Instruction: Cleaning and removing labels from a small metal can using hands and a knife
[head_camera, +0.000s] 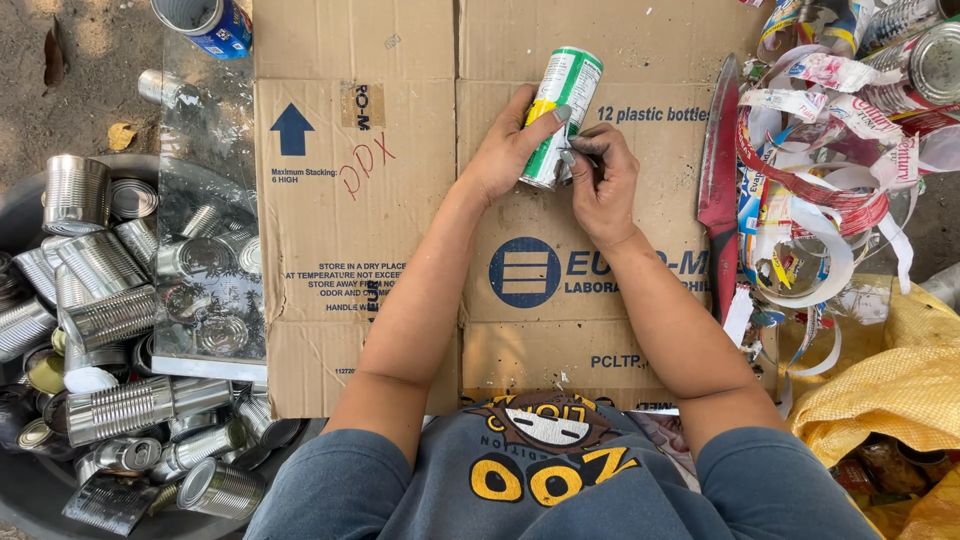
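My left hand (507, 150) grips a slim tin can (562, 112) with a green, white and yellow paper label, held tilted above a flattened cardboard box (350, 220). My right hand (603, 180) pinches at the lower end of the can's label with its fingertips. Both forearms reach forward over the cardboard from my grey printed shirt.
A red-bladed knife (720, 185) lies on the cardboard's right edge. Beyond it sits a heap of torn paper labels (820, 170) and some labelled cans (925, 60). At left, a dark tub (40, 490) holds several bare metal cans (110, 300). A yellow sack (890, 390) lies at lower right.
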